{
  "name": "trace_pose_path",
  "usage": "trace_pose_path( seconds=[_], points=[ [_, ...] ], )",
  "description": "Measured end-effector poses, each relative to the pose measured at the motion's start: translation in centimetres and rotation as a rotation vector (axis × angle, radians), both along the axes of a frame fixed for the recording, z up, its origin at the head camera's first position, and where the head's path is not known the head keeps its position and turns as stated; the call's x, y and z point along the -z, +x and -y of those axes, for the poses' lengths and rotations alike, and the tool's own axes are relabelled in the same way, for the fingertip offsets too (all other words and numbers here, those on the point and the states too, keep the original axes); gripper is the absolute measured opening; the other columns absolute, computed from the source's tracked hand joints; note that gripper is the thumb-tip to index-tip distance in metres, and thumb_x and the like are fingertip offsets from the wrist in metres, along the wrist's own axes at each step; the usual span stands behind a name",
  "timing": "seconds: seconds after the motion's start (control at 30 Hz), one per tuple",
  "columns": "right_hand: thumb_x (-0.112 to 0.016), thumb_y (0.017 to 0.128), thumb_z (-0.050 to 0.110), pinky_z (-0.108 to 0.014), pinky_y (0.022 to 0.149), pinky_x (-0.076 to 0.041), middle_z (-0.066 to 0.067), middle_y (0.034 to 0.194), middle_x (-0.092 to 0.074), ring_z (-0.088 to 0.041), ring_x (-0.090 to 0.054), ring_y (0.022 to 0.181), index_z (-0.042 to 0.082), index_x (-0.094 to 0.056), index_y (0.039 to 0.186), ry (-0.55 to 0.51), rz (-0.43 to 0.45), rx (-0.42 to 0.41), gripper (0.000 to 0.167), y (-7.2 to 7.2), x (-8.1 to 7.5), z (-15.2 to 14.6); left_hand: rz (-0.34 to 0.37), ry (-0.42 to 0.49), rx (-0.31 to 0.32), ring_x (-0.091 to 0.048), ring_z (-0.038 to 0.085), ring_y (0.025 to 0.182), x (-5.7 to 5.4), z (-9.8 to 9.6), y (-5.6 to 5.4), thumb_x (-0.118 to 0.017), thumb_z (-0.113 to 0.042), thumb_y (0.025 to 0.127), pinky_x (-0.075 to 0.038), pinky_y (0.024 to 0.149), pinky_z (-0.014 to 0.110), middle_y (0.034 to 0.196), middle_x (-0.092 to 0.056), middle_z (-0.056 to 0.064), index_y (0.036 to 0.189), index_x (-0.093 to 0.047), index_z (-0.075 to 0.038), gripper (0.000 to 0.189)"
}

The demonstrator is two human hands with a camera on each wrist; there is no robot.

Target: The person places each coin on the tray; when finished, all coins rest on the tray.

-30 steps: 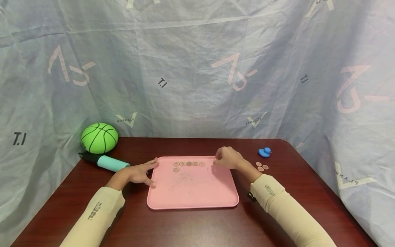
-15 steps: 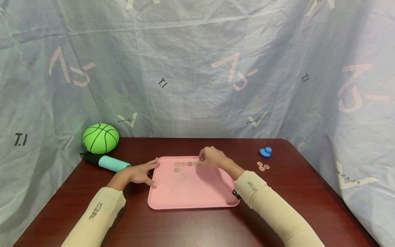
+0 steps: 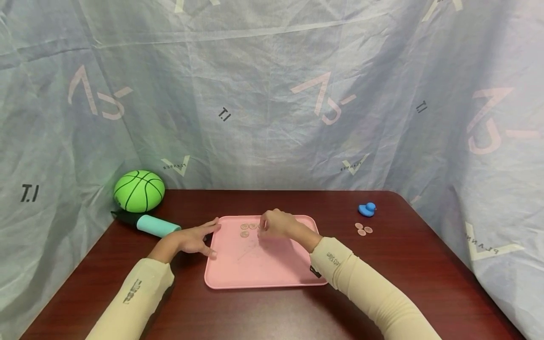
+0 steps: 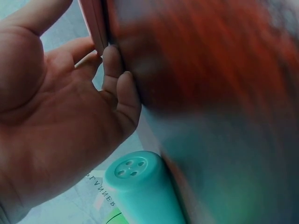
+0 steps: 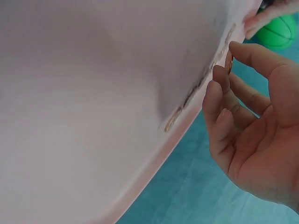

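In the head view a pink tray [image 3: 229, 276] lies on the dark red table. My right hand [image 3: 278, 224] is over its far half, thumb and fingertips pinching a coin [image 5: 229, 63], which the right wrist view shows on edge. Beneath the hand a row of copper-coloured coins [image 3: 252, 226] runs along the tray's far rim, partly hidden. One coin [image 3: 244, 233] lies in front of the row's left end. My left hand [image 3: 193, 238] rests at the tray's left edge with fingers spread, the thumb on the rim; the left wrist view shows fingertips against the tray's side.
Three more coins [image 3: 361, 232] lie on the table right of the tray, near a blue toy duck [image 3: 367, 209]. At the left are a green ball [image 3: 139, 191] and a turquoise-and-black bottle-like object [image 3: 158, 225], close to my left hand. A grey cloth [image 3: 272, 118] hangs behind.
My right hand has moved left across the tray from its far right corner, over the coin row and slightly nearer me. The left hand has stayed at the tray's left edge.
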State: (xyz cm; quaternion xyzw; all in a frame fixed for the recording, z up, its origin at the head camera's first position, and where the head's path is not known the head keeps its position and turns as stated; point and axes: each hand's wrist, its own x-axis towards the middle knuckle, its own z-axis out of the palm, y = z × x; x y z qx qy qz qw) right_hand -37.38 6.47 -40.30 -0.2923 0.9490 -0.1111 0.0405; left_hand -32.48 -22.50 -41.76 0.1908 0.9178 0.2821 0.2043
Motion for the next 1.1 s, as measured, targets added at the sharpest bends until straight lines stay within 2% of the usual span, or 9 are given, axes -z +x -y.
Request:
trace_pose_path(
  seconds=[0.17,0.37,0.47,0.63,0.73,0.97,1.1],
  points=[
    [-0.071,0.085,0.024,-0.029,0.059,-0.048,0.012,0.075,-0.061,-0.006,-0.053,0.066,0.02,-0.07,0.083,0.01,-0.001,-0.02,0.004,0.2,0.4,0.6,-0.004,-0.003,0.002,-0.028,0.044,0.144,-0.1,0.0,0.0,-0.082,-0.03,0.081,-0.03,0.112,0.056,0.165,-0.006,0.018,0.156,-0.026,-0.001,0.099],
    [-0.07,0.084,0.022,-0.027,0.057,-0.047,0.011,0.072,-0.058,-0.006,-0.05,0.064,0.019,-0.069,0.082,0.018,-0.01,-0.029,0.003,0.2,0.7,1.4,-0.002,-0.003,0.004,-0.034,0.044,0.141,-0.2,0.1,0.1,-0.083,-0.03,0.08,-0.031,0.112,0.055,0.165,-0.006,0.019,0.156,-0.026,-0.001,0.099],
    [-0.07,0.084,0.022,-0.027,0.059,-0.049,0.012,0.073,-0.061,-0.006,-0.055,0.066,0.019,-0.071,0.087,0.01,-0.017,-0.024,0.005,0.2,0.9,1.8,-0.004,-0.006,0.006,-0.033,0.044,0.141,-0.3,0.0,0.1,-0.083,-0.031,0.08,-0.03,0.112,0.056,0.165,-0.006,0.019,0.156,-0.026,-0.001,0.099],
    [-0.068,0.088,0.023,-0.026,0.063,-0.051,0.013,0.078,-0.065,-0.004,-0.059,0.069,0.018,-0.073,0.096,-0.001,-0.011,-0.01,0.011,0.3,1.2,2.2,-0.002,-0.014,0.008,-0.041,0.046,0.136,-0.2,-0.1,0.1,-0.082,-0.032,0.08,-0.031,0.112,0.055,0.165,-0.006,0.018,0.156,-0.026,-0.001,0.099],
    [-0.067,0.089,0.023,-0.026,0.061,-0.049,0.012,0.076,-0.064,-0.005,-0.056,0.067,0.017,-0.073,0.095,-0.009,0.008,-0.002,0.01,0.3,1.4,2.1,-0.001,-0.019,0.0,-0.044,0.046,0.133,-0.1,-0.2,0.1,-0.082,-0.032,0.08,-0.032,0.112,0.055,0.165,-0.007,0.018,0.156,-0.027,-0.002,0.098],
    [-0.076,0.083,0.024,-0.027,0.072,-0.052,0.014,0.086,-0.066,-0.007,-0.061,0.082,0.024,-0.072,0.087,-0.01,0.003,0.0,0.006,0.2,1.3,2.0,-0.002,-0.024,-0.012,-0.042,0.045,0.136,-0.1,-0.2,0.2,-0.083,-0.032,0.08,-0.03,0.112,0.057,0.165,-0.007,0.017,0.156,-0.028,-0.003,0.098],
    [-0.076,0.084,0.023,-0.026,0.072,-0.052,0.014,0.087,-0.067,-0.006,-0.061,0.082,0.024,-0.073,0.087,-0.012,0.014,0.002,0.004,0.3,1.2,2.1,0.0,-0.023,-0.007,-0.042,0.045,0.135,-0.2,-0.2,0.3,-0.082,-0.032,0.081,-0.03,0.112,0.056,0.165,-0.007,0.017,0.156,-0.028,-0.003,0.097]
  ],
)
